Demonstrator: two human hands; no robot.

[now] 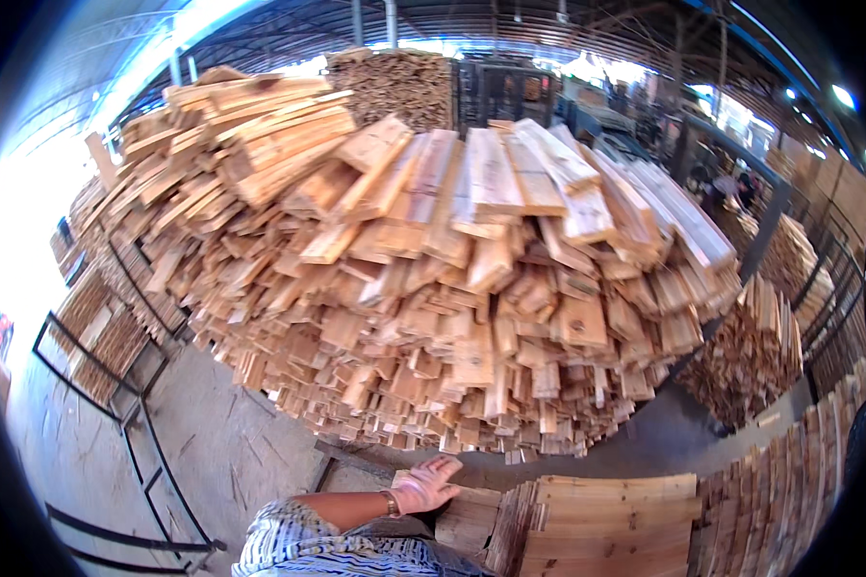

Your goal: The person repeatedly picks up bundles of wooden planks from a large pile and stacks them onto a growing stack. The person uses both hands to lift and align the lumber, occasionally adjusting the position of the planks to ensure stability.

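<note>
My left hand (423, 486) wears a pale pink glove, with a wristwatch or bracelet (390, 503) at the wrist. Its fingers stretch out to the right, holding nothing that I can see. Just beside the fingers lies a short stack of wooden boards (469, 514); whether they touch is unclear. Ahead rises a big pile of loose planks (471, 356), their cut ends facing me. Longer planks (496, 178) lie on its top, pointing my way. My right hand is out of the picture.
Flat wide boards (611, 529) lie at the lower right, beside a row of stacked boards (789, 490). Black metal frames (149, 462) stand on the concrete floor (226, 452) to the left. More wood stacks (390, 87) stand farther back, and a person (744, 190) appears at the far right.
</note>
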